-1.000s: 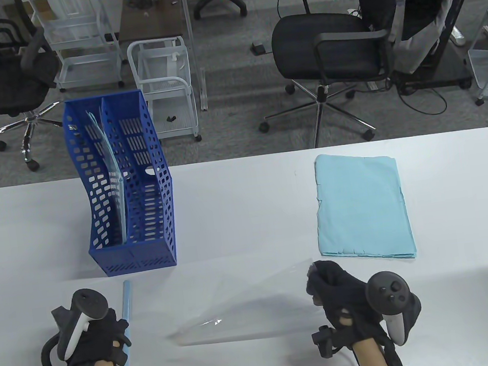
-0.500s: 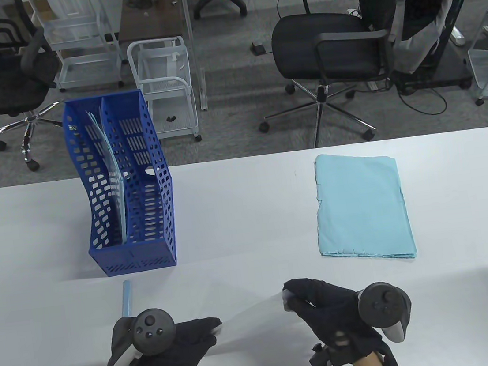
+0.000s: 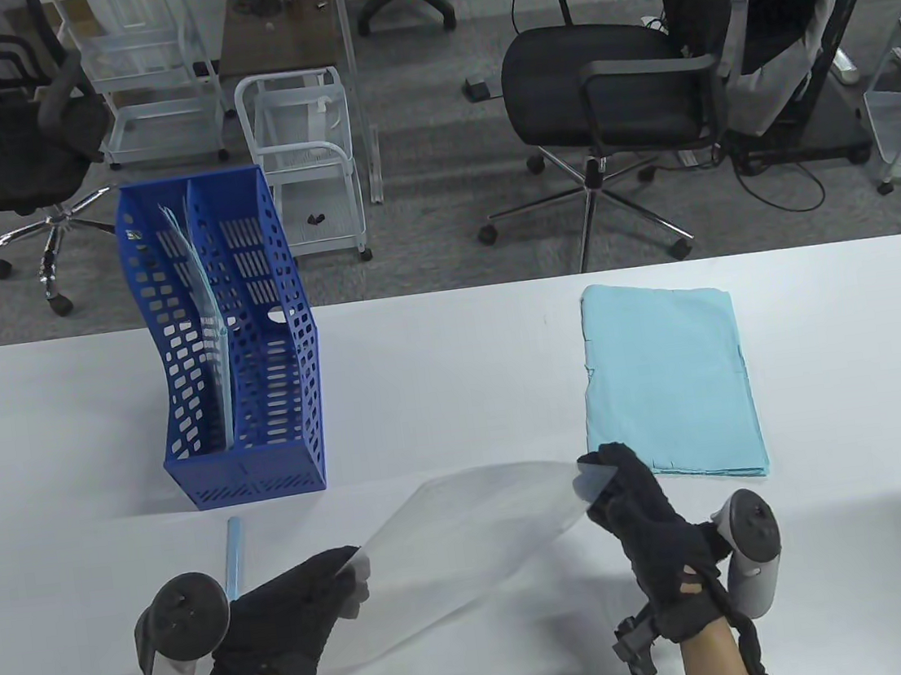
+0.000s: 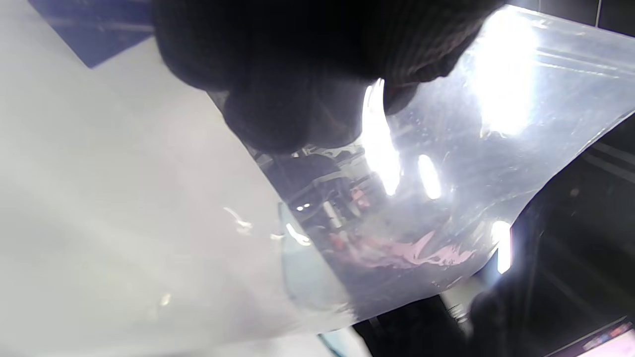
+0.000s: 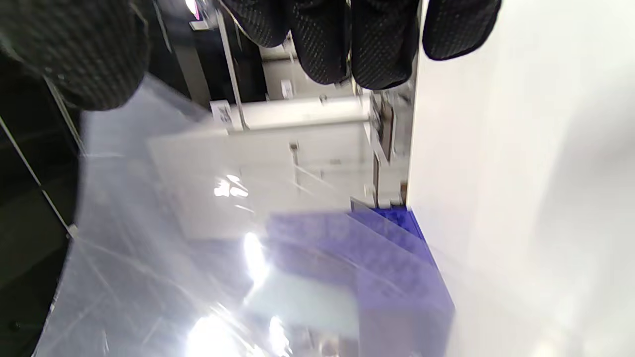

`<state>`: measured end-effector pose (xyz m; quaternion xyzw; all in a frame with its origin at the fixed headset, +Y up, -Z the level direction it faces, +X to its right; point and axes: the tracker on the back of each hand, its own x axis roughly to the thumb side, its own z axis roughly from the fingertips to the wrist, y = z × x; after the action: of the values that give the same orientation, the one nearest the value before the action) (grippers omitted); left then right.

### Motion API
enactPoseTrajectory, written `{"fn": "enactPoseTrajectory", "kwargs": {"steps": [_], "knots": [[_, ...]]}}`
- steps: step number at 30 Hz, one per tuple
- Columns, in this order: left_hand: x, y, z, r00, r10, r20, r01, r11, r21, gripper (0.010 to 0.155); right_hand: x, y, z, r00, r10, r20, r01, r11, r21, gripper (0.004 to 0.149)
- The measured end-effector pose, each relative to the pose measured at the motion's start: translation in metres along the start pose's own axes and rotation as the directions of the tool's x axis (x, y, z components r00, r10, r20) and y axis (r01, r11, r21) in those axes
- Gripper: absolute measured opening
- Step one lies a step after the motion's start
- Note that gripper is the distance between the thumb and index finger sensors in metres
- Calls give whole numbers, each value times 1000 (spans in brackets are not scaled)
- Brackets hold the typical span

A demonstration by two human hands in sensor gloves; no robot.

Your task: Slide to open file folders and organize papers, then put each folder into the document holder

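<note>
A clear plastic folder cover [image 3: 460, 549] is held up off the table between both hands, tilted. My left hand [image 3: 318, 592] grips its near-left edge; my right hand [image 3: 608, 482] pinches its far-right corner. The left wrist view shows the glossy cover [image 4: 446, 173] under the dark fingers [image 4: 278, 99]; the right wrist view shows the cover [image 5: 198, 248] below the fingertips [image 5: 347, 44]. A light blue slide bar [image 3: 235, 557] lies on the table beside my left hand. The blue document holder [image 3: 231, 356] stands at the left with a folder in its left slot. A stack of light blue papers [image 3: 669, 380] lies at the right.
The white table [image 3: 454, 370] ends at its far edge, with office chairs [image 3: 609, 88] and white wire carts [image 3: 305, 158] on the floor behind it.
My left hand moved from the slide bar to the clear cover and took its left edge. Both hands lifted the cover, and my right hand rose toward the paper stack.
</note>
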<state>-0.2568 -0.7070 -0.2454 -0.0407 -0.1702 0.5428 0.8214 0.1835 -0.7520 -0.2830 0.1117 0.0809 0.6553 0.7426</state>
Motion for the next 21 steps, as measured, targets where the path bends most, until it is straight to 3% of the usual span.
{"fn": "enactPoseTrajectory", "kwargs": {"steps": [2, 4, 6, 7, 9, 11, 16, 21], "knots": [[-7, 1, -1, 996, 84, -19, -84, 996, -1, 42, -2, 13, -5, 1000, 23, 1, -23, 996, 83, 87], [-16, 0, -3, 984, 167, -63, -167, 986, -2, 42, 1, 28, -8, 999, 50, -5, -49, 987, 153, 74], [-22, -2, -3, 972, 205, -113, -204, 979, 20, 43, 8, 35, -8, 993, 120, -11, -118, 988, 100, 51], [-24, -3, -3, 970, 201, -137, -199, 980, 24, 43, 11, 36, -6, 982, 188, -10, -187, 982, 16, 44], [-26, -5, -3, 971, 167, -173, -168, 986, 13, 44, 15, 36, -4, 961, 275, -36, -277, 955, -104, 41], [-27, -8, -4, 965, 138, -223, -144, 990, -9, 46, 15, 34, -3, 957, 284, -60, -290, 951, -111, 41], [-25, -11, 1, 940, 12, -340, -10, 1000, 8, 67, 10, 31, -1, 935, 313, -168, -339, 926, -164, 41], [-20, -15, 1, 921, -128, -368, 136, 991, -5, 68, 8, 40, 1, 897, 359, -258, -411, 892, -189, 41]]}}
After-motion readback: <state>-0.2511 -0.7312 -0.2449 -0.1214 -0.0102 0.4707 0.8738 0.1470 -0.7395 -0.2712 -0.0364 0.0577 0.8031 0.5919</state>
